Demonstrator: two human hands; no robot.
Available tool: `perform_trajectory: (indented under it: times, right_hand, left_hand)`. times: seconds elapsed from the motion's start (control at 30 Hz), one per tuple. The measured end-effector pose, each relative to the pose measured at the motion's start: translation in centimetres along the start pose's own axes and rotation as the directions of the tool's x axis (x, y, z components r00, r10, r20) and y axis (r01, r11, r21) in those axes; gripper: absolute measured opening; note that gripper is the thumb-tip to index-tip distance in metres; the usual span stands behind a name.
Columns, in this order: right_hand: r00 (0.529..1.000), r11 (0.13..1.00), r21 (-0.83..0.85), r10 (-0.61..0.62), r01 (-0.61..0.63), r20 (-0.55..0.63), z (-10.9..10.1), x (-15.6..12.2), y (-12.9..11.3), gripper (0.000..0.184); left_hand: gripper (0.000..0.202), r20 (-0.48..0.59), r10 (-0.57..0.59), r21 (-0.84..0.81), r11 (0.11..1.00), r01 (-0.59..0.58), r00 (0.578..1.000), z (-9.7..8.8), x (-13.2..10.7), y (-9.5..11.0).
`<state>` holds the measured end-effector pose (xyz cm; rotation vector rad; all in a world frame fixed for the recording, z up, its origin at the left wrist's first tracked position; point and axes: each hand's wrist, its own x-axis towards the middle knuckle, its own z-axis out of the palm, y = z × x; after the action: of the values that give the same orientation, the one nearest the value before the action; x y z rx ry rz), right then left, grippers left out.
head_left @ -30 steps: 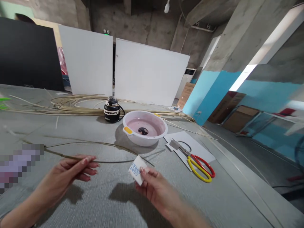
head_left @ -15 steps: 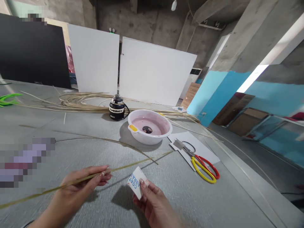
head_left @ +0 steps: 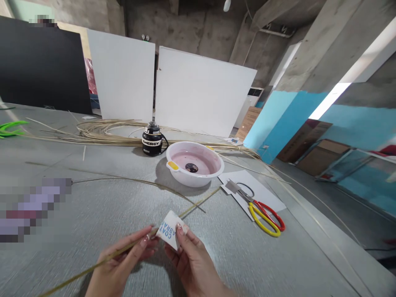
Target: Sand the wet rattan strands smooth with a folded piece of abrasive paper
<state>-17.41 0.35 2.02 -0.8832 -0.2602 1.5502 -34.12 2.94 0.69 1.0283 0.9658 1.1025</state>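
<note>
Green strands (head_left: 11, 128): bright, thin, lying at the table's far left edge.
Strip bundle (head_left: 120, 143): long pale tan strips, looped at the left and running straight across the back of the grey table (head_left: 253, 264).
Loose thin strips (head_left: 161, 187): brownish, slightly curved, lying flat beyond the hands.
Held strip (head_left: 78, 275): long, narrow, olive-tan, nearly straight; it slants from the lower left up through both hands toward the white sheet, with a browner, thicker-looking spot by the left fingertips.
Left hand (head_left: 123, 256): pinching the held strip between thumb and fingers, just beside the paper piece.
Bottle (head_left: 151, 142): black, clear-topped, marked "ENERGY", upright in front of the bundle.
Paper piece (head_left: 168, 230): small, white, angular, with blue capitals reading "COAT" and "ABRA", partly covered; the held strip passes behind it, and whether it wraps right around cannot be told.
Right hand (head_left: 193, 258): thumb pressing the paper piece against the fingers.
Basin (head_left: 189, 180): white, orange-tabbed, containing pinkish liquid and a dark round patch.
White sheet (head_left: 262, 190): flat, under the scissors.
Scissors (head_left: 246, 196): metal blades, one red handle, one yellow.
</note>
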Motion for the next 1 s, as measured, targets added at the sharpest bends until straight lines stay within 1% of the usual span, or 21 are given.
perform_trajectory:
  times: [0.07, 0.13, 0.2, 0.27, 0.37, 0.47, 0.6, 0.7, 0.77, 0.83, 0.9, 0.93, 1.0]
  right_hand:
    - [1.0, 1.0, 0.004, -0.001, 0.001, 0.011, 0.1, 0.1, 0.0, 0.036]
    - [1.0, 1.0, 0.025, -0.001, 0.001, -0.014, 0.1, 0.2, 0.0, 0.035]
    - [0.997, 0.997, 0.07, -0.006, 0.011, -0.077, 0.0, 0.5, -0.1, 0.036]
    - [0.992, 0.995, 0.103, -0.002, 0.015, -0.128, -0.2, 0.7, 0.0, 0.039]
    - [0.991, 0.994, 0.108, -0.008, 0.022, -0.133, -0.5, 0.9, 0.3, 0.038]
    - [0.992, 0.993, 0.114, -0.022, 0.037, -0.123, -0.7, 0.9, 0.5, 0.036]
    - [0.994, 0.991, 0.128, -0.019, 0.032, -0.105, -0.6, 0.6, 0.6, 0.041]
    - [0.995, 0.991, 0.127, -0.024, 0.037, -0.099, -0.3, 0.6, 0.7, 0.044]
    - [0.996, 0.992, 0.119, -0.037, 0.047, -0.082, -0.2, 0.8, 0.9, 0.044]
    - [0.998, 0.993, 0.103, -0.048, 0.052, -0.033, 0.0, 0.9, 1.2, 0.045]
    - [0.999, 0.996, 0.083, -0.043, 0.04, 0.027, 0.1, 0.9, 1.4, 0.042]
    - [0.998, 0.997, 0.07, -0.03, 0.026, 0.051, 0.1, 0.9, 1.4, 0.039]
    - [0.997, 0.999, 0.051, -0.001, -0.002, 0.073, 0.2, 0.8, 1.3, 0.032]
  left_hand:
    - [0.028, 0.032, -0.033, -0.007, 0.999, 0.033, 0.999, 0.2, -0.3, -0.6]
    - [0.028, 0.006, -0.065, -0.063, 0.996, 0.065, 0.998, 0.3, -0.4, -1.0]
    - [0.029, -0.059, -0.088, -0.158, 0.984, 0.078, 0.994, 0.6, -0.3, -1.1]
    - [0.03, -0.132, -0.095, -0.263, 0.963, 0.057, 0.987, 0.9, -0.2, -1.0]
    - [0.032, -0.24, -0.097, -0.389, 0.921, -0.004, 0.966, 1.6, -0.1, -0.7]
    - [0.036, -0.304, -0.096, -0.433, 0.9, -0.048, 0.948, 2.2, -0.1, -0.2]
    - [0.037, -0.277, -0.118, -0.438, 0.899, -0.016, 0.953, 2.4, 0.0, -0.1]
    - [0.039, -0.275, -0.121, -0.446, 0.895, -0.015, 0.954, 2.5, 0.1, -0.5]
    - [0.04, -0.237, -0.144, -0.448, 0.894, 0.023, 0.961, 2.6, 0.1, -1.0]
    - [0.04, -0.164, -0.191, -0.453, 0.886, 0.098, 0.968, 2.8, 0.1, -1.7]
    - [0.041, -0.106, -0.229, -0.447, 0.88, 0.159, 0.968, 3.0, 0.0, -2.4]
    - [0.042, -0.096, -0.239, -0.438, 0.882, 0.175, 0.966, 3.1, -0.1, -2.6]
    - [0.043, -0.115, -0.232, -0.394, 0.903, 0.17, 0.966, 3.2, -0.3, -2.8]
